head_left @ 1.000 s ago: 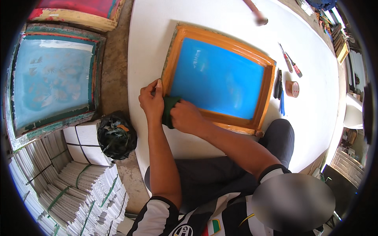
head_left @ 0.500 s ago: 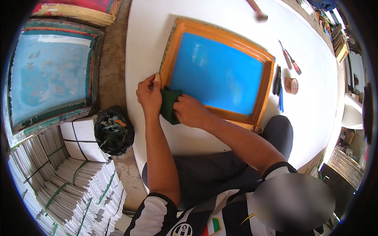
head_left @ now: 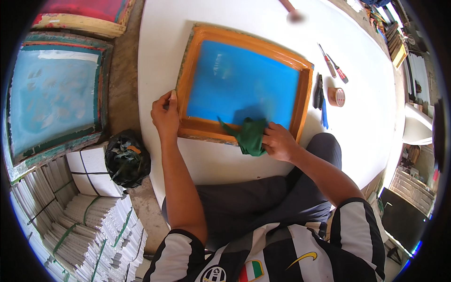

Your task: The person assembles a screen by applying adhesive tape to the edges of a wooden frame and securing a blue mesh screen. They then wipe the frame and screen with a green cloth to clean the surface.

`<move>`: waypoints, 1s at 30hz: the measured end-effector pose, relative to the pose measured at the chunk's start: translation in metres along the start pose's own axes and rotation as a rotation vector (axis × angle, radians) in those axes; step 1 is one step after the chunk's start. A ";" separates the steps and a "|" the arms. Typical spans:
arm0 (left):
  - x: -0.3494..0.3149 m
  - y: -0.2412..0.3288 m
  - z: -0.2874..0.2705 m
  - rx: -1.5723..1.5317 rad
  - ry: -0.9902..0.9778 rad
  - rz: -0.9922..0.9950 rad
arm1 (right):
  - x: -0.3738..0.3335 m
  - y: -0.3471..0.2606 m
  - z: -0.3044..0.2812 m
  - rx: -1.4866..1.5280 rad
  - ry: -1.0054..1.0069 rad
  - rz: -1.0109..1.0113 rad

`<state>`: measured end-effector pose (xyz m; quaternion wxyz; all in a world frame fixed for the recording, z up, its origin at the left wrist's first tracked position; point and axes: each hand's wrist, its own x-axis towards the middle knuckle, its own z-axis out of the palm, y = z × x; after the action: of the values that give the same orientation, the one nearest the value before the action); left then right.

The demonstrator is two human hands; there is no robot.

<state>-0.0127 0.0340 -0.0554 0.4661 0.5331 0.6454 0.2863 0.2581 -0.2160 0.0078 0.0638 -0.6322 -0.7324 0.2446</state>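
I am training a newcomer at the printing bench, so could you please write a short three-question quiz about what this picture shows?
1. True or false: the right hand presses a green cloth on the near edge of the orange-framed screen.
2. Where does the left hand rest?
A. on the frame's near left corner
B. on the tape roll
C. on the black bag
3. Fill in: the tape roll lies on the white table to the ____ of the screen.

Key: 1 true; 2 A; 3 right.
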 end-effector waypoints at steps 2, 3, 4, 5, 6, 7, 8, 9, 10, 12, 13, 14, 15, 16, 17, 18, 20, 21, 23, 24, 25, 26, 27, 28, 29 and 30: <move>-0.002 0.003 0.001 0.000 -0.003 -0.004 | -0.024 0.014 -0.010 -0.089 -0.044 -0.001; -0.003 0.008 0.000 0.005 -0.004 -0.020 | -0.033 0.020 -0.015 -0.111 -0.053 0.028; -0.003 0.010 0.000 0.010 -0.005 -0.036 | -0.042 0.023 -0.021 -0.134 -0.063 0.056; -0.003 0.011 0.001 0.008 -0.001 -0.019 | -0.046 0.024 -0.026 -0.159 -0.071 0.083; -0.004 0.010 0.001 0.011 0.007 -0.006 | -0.046 0.020 -0.034 -0.116 -0.037 0.151; -0.004 0.008 0.000 0.014 0.015 0.007 | -0.045 0.014 -0.045 -0.074 -0.003 0.218; -0.003 0.006 0.000 0.008 0.010 0.012 | -0.044 0.008 -0.049 -0.031 0.034 0.289; -0.002 0.004 0.000 0.002 0.005 0.018 | -0.044 0.003 -0.046 0.144 0.079 0.311; -0.002 0.002 -0.001 -0.004 0.002 0.024 | -0.044 -0.002 -0.041 0.318 0.123 0.331; -0.003 0.006 0.000 0.011 0.000 0.006 | -0.044 -0.006 -0.032 0.380 0.134 0.279; -0.004 0.008 0.001 0.018 0.000 -0.004 | -0.043 -0.006 -0.025 0.269 0.096 0.204; -0.004 0.008 0.001 0.014 -0.003 -0.011 | -0.043 -0.004 -0.018 0.159 0.058 0.128; -0.003 0.009 0.001 0.009 -0.007 -0.019 | -0.043 -0.001 -0.010 0.157 0.056 0.169; -0.003 0.009 0.001 0.004 -0.010 -0.027 | -0.044 0.003 -0.002 0.156 0.054 0.210; -0.004 0.008 0.000 0.003 -0.002 -0.019 | -0.038 0.000 -0.001 0.159 0.049 0.247; -0.004 0.007 0.000 0.001 0.007 -0.011 | -0.033 -0.003 -0.002 0.235 0.068 0.304; -0.004 0.006 -0.001 0.016 0.014 -0.002 | -0.016 -0.013 -0.001 0.387 0.106 0.425; -0.004 0.007 0.000 0.028 0.009 0.000 | -0.009 -0.016 0.004 0.393 0.164 0.338; -0.005 0.011 0.000 0.031 0.006 -0.017 | 0.009 -0.018 0.015 0.402 0.275 0.159; -0.007 0.017 0.000 0.022 0.003 -0.033 | 0.020 -0.024 0.014 0.387 0.234 0.148; -0.008 0.021 0.001 0.013 -0.001 -0.049 | 0.031 -0.031 0.012 0.372 0.194 0.139; -0.008 0.019 0.001 0.004 0.001 -0.034 | 0.036 -0.034 0.010 0.359 0.154 0.126; -0.007 0.015 0.001 -0.005 0.003 -0.020 | 0.037 -0.033 0.008 0.335 0.142 0.118; -0.007 0.013 0.001 -0.013 0.003 -0.005 | 0.036 -0.032 0.007 0.311 0.131 0.112; -0.006 0.014 0.000 -0.019 -0.004 -0.020 | 0.034 -0.031 0.006 0.287 0.119 0.106; -0.006 0.015 -0.001 -0.025 -0.012 -0.035 | 0.026 -0.026 0.004 0.273 0.101 0.103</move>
<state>-0.0071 0.0322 -0.0400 0.4815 0.5175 0.6482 0.2831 0.2284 -0.1944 0.0097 0.1732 -0.6661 -0.6547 0.3126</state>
